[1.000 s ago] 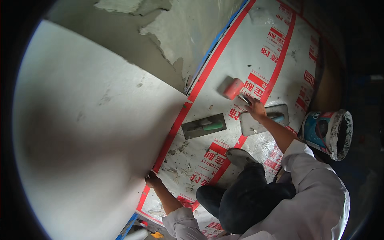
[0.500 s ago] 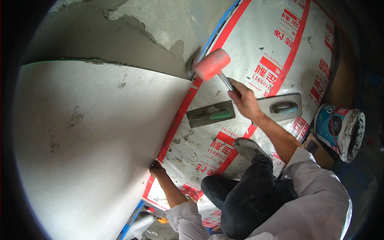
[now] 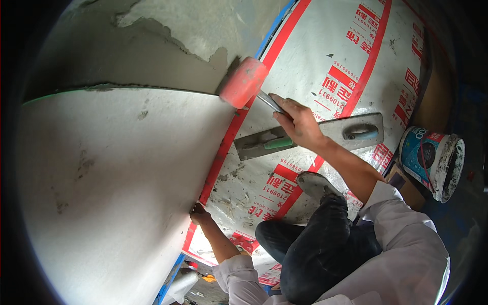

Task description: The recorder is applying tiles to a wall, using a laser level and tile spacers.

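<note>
My right hand (image 3: pixel 302 123) is wrapped round the metal handle of a rubber mallet (image 3: pixel 245 81) with a scuffed red head. That head is over the far right corner of a large pale tile (image 3: pixel 117 188); whether it touches the tile I cannot tell. At the tile's near right edge, my left hand (image 3: pixel 200 214) is closed with the fingers curled on the edge, partly hidden. Below my right wrist lie a flat trowel with a green handle (image 3: pixel 267 144) and another trowel with a grey-blue handle (image 3: pixel 363 131).
Wet grey mortar (image 3: pixel 137 61) spreads beyond the tile's far edge. White protective sheeting with red bands (image 3: pixel 284 203) covers the floor under my legs. A mortar-smeared bucket (image 3: pixel 432 162) is at the right. A white bottle (image 3: pixel 184 284) lies near the front edge.
My right hand has carried the mallet left and slightly downward, from over the sheeting to the tile's corner. My left hand stays at the tile's edge.
</note>
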### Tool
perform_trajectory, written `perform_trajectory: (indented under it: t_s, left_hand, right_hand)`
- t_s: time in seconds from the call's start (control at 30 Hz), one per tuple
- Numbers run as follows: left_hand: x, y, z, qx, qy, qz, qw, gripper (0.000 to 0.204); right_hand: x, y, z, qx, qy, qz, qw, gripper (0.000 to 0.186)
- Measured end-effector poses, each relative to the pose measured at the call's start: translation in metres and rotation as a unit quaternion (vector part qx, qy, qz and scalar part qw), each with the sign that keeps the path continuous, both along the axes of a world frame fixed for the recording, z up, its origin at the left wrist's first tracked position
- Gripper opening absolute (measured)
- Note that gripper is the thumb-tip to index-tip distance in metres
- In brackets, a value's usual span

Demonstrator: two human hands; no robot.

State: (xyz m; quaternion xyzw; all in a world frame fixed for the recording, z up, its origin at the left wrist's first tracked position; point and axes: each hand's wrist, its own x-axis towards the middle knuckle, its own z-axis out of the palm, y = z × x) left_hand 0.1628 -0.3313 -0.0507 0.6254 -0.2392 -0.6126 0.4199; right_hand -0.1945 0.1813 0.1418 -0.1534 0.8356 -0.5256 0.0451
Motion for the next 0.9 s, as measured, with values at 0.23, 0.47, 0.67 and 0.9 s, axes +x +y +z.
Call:
perform_trajectory:
  t_s: [0.23,0.47,0.67,0.9]
  left_hand:
    - [-0.009,0.001,0.001,-0.044,-0.092,0.018,0.995,0.019]
    - [0.001,-0.002,-0.010,-0.062,-0.055,0.015,0.996,0.008]
    - [-0.004,0.013,-0.004,-0.066,-0.008,-0.013,0.998,0.020]
    - [0.006,-0.023,0.044,-0.035,-0.050,-0.099,0.993,0.023]
  right_hand:
    - [0.005,-0.015,0.003,-0.014,0.060,-0.068,0.996,0.052]
    - [0.010,-0.012,0.004,-0.017,-0.008,-0.096,0.995,0.050]
    - [0.013,-0.005,-0.002,-0.029,-0.003,-0.043,0.999,0.052]
    - [0.009,-0.024,0.022,-0.056,0.024,-0.056,0.997,0.054]
